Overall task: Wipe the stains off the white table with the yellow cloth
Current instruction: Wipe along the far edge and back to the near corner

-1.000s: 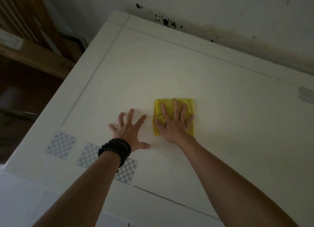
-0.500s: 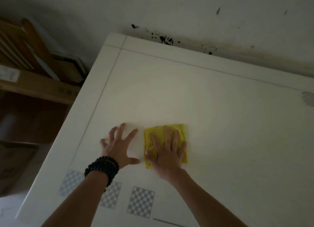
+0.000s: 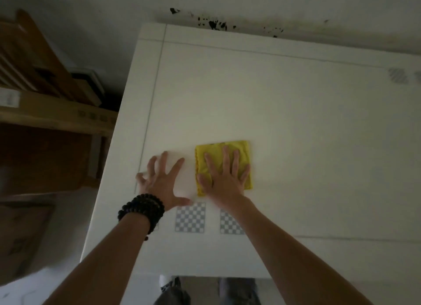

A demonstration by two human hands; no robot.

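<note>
The folded yellow cloth lies flat on the white table, near the front left. My right hand presses down on it with the palm, fingers spread, covering its lower half. My left hand rests flat on the bare tabletop just left of the cloth, fingers apart and holding nothing; a black bead bracelet is on its wrist. I can make out no distinct stain on the dim tabletop.
Two checkered markers sit just in front of the hands, and another lies at the far right. Black splatter marks the wall behind the table. Wooden furniture and a cardboard box stand left of the table's edge.
My right hand has slid the cloth left and toward the front edge, close to the checkered markers. The left hand moved along beside it, and the view shifted.
</note>
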